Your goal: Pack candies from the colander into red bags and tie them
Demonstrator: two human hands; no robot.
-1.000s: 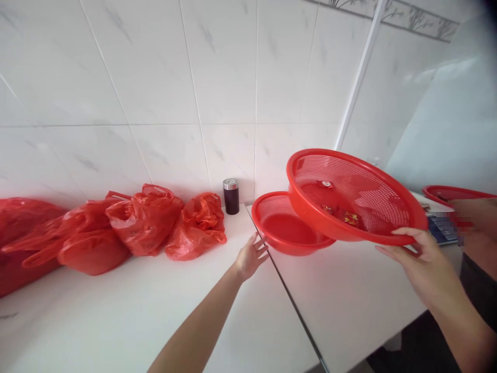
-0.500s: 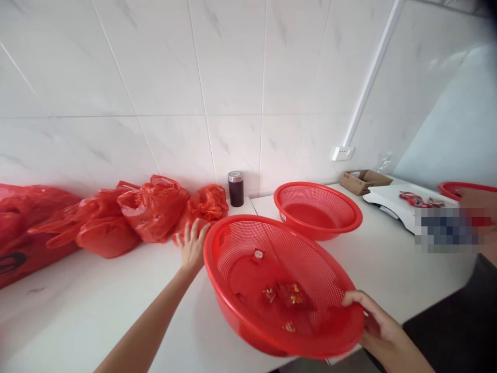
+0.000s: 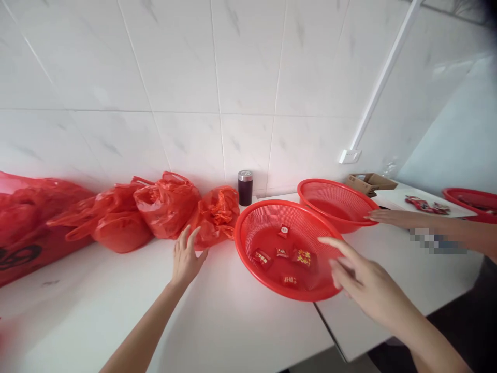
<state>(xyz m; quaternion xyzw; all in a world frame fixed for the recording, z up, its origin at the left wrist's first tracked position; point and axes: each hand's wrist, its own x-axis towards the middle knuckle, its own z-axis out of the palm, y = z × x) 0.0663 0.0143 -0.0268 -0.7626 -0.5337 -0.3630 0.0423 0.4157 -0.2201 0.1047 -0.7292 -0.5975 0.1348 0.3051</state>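
A red plastic colander basket (image 3: 252, 261) rests on the white table, with several red-wrapped candies (image 3: 304, 257) scattered on its bottom. My right hand (image 3: 359, 280) hovers at the basket's right rim, fingers apart and holding nothing; I cannot tell whether it touches the rim. To the left of the basket, my left hand (image 3: 187, 257) is raised over the table with fingers spread and nothing in it. Just behind that hand sits a tied red plastic bag (image 3: 217, 220).
More red plastic bags (image 3: 166, 204) line the wall at left. A dark tumbler (image 3: 245, 187) stands behind the basket. A co-worker's hand (image 3: 392, 217) touches a second red basket (image 3: 337, 199). Farther right are a cardboard box (image 3: 370, 182), a white scale (image 3: 392, 197) with red packets and another red basket (image 3: 469, 194).
The tilted basket has been set down flat and let go by my right hand. My left hand has moved slightly away from its rim. A co-worker's hand has reached the second basket.
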